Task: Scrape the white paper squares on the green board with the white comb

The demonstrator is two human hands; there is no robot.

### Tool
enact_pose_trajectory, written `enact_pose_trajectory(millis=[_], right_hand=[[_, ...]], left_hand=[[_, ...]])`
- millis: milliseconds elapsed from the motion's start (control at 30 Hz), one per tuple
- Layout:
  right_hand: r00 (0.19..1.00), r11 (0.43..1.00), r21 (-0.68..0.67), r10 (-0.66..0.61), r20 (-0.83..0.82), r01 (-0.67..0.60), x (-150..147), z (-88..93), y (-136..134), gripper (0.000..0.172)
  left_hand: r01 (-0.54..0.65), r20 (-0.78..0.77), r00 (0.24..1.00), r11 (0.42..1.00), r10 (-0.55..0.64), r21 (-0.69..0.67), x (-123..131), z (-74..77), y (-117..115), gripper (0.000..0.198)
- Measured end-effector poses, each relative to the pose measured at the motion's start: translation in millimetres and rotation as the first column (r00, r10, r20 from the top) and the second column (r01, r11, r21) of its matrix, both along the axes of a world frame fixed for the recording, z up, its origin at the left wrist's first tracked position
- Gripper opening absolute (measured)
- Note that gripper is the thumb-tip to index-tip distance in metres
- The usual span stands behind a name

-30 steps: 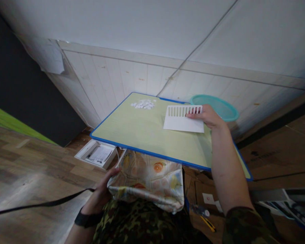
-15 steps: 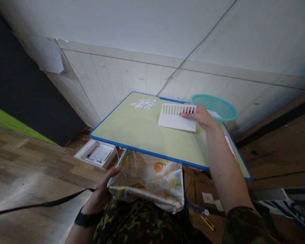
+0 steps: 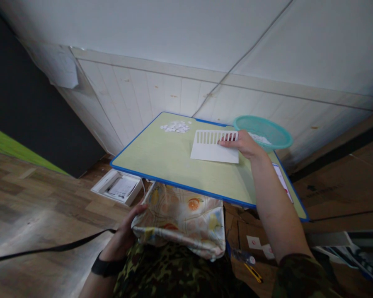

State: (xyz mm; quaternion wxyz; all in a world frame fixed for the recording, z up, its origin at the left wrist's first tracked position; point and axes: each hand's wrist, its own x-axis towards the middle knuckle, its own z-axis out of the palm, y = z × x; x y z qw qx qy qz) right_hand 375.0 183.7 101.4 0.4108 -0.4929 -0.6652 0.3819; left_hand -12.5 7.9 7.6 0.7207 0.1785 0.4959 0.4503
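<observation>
white sheet point(image 3: 214, 154), fruit-print cloth point(image 3: 182, 213), turquoise basin point(image 3: 269, 127)

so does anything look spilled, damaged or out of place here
A loose heap of small white pieces lies directly on the pale green, blue-edged table, outside any container; whether it spilled is unclear. Small brown marks blemish the white panelled wall. The flat white slotted panel in the right hand shows no visible damage.

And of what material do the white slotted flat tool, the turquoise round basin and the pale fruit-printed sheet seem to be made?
White tool: probably matte plastic, thin with clean rounded slots.
Turquoise basin: likely smooth plastic, by its even colour and rounded rim.
Fruit-printed sheet: wrinkles and sheen suggest glossy coated cloth, or perhaps plastic film.
</observation>
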Motion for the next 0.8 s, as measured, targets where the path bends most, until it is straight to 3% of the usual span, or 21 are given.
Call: enact_pose_trajectory(millis=[167,467,633,800], right_hand=[[1.000,1.000,-0.009,0.010,-0.023,-0.010,1,2.2,-2,0.042],[0.999,0.999,-0.011,-0.037,0.009,0.037,15,0.7,3,0.044],[0.998,0.998,0.010,-0.064,-0.007,0.064,14,0.8,2,0.049],[1.000,0.999,-0.020,-0.030,0.000,0.030,10,2.7,0,0.042]], left_hand=[[0.017,0.008,1.000,1.000,-0.017,-0.001,1,3.9,-1,0.030],[0.022,0.014,1.000,1.000,-0.022,-0.011,-8,-15.8,2,0.031],[0.018,0.021,1.000,1.000,-0.018,0.007,-7,-14.7,2,0.026],[0.020,0.011,1.000,0.999,-0.019,-0.027,-6,-11.9,1,0.026]])
